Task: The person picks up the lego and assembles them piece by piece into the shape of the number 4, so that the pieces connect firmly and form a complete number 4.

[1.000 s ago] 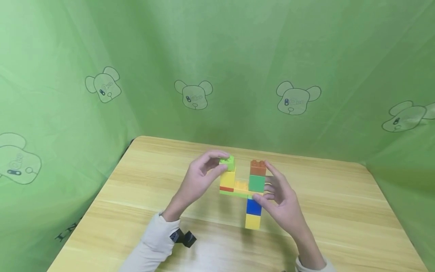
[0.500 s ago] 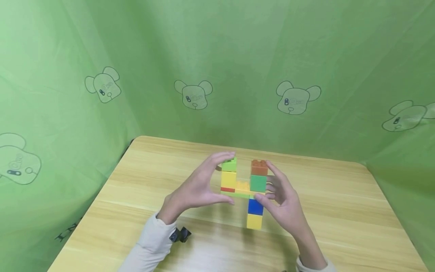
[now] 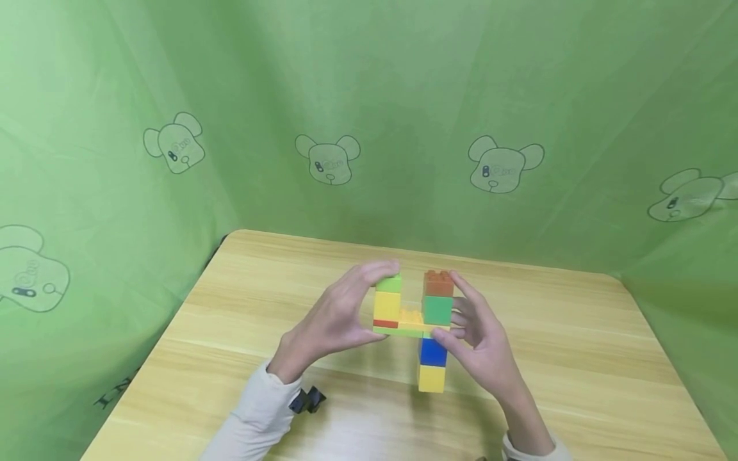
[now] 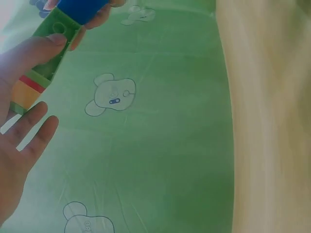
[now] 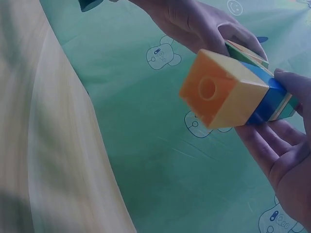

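Both hands hold up one structure of toy building bricks over the table. Its left column has a lime brick [image 3: 389, 283] on a yellow brick [image 3: 387, 306] and a thin red layer. A brown brick [image 3: 438, 284] and a green brick [image 3: 438, 311] form the right column. Below hang a blue brick [image 3: 433, 351] and a yellow bottom brick [image 5: 233, 97], its hollow underside showing in the right wrist view. My left hand [image 3: 334, 314] pinches the left column, fingers on top, thumb against the underside of the lime plate [image 4: 46, 68]. My right hand [image 3: 484, 346] grips the right column's side.
A wooden table [image 3: 259, 288] lies under the hands. Green cloth [image 3: 403, 77] printed with bear heads stands around its back and sides. A black device [image 3: 307, 400] sits at the left sleeve's cuff.
My left thumb has moved from the lime brick's front down under the lime plate, while its fingers have settled on the brick's top. The right hand keeps its grip, nearly still.
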A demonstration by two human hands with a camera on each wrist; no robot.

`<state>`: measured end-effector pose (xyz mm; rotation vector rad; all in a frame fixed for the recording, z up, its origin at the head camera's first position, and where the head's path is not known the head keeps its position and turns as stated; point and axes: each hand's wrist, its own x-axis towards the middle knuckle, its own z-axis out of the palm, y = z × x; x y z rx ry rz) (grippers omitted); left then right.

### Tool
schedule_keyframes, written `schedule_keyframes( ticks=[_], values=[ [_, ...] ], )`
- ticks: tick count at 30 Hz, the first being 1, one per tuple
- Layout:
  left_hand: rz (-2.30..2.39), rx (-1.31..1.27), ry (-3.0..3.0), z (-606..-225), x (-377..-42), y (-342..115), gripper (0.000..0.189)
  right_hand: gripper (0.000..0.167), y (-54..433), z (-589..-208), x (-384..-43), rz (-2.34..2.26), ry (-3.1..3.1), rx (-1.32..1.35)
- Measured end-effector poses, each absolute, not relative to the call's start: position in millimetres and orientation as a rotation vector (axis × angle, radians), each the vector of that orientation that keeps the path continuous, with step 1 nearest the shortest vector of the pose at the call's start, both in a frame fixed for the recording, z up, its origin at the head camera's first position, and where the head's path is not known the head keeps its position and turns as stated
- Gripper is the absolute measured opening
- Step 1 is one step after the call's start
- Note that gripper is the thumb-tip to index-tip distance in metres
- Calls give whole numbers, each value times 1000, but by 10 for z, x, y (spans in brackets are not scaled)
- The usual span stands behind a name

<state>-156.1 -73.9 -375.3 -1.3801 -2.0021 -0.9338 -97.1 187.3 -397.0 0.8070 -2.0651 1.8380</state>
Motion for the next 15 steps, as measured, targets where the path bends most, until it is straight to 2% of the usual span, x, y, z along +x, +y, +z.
schedule_keyframes(
  ticks=[4, 11, 15],
  values=[
    [-941, -1370, -1991, -3747, -1547, -754, 104, 95, 1894, -3933, -950, 1797, -2182, 792],
    [-974, -1344, -2008, -3765, -1546, -786, 106, 125, 1939, -3811, -922, 1531, -2382, 886],
    [-983, -1331, -2024, -3790, -1552, -797, 106, 131, 1949, -3751, -904, 1429, -2462, 913]
  ],
)
